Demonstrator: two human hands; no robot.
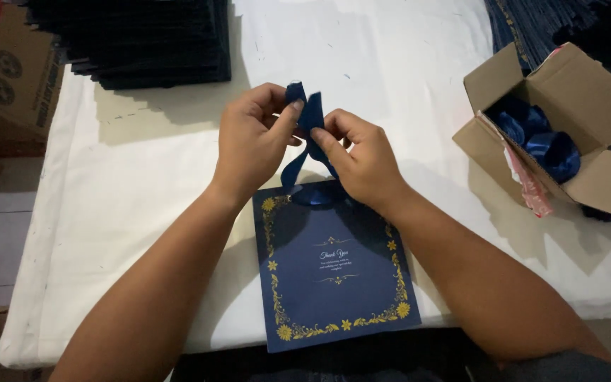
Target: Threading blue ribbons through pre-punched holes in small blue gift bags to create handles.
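Both hands, left hand (252,141) and right hand (362,159), pinch the blue ribbon (309,117) above the navy card (334,265), loops formed but bow not yet tied

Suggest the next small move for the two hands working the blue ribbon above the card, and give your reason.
Probably pull the ribbon snug: the left hand and right hand each pinch it above the blue card, and the ribbon looks loose, not yet tied.

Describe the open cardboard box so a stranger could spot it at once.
Start at the white table and go to its right edge. The open cardboard box sits there, flaps spread, with shiny blue ribbon inside, unlike the closed printed carton at the far left.
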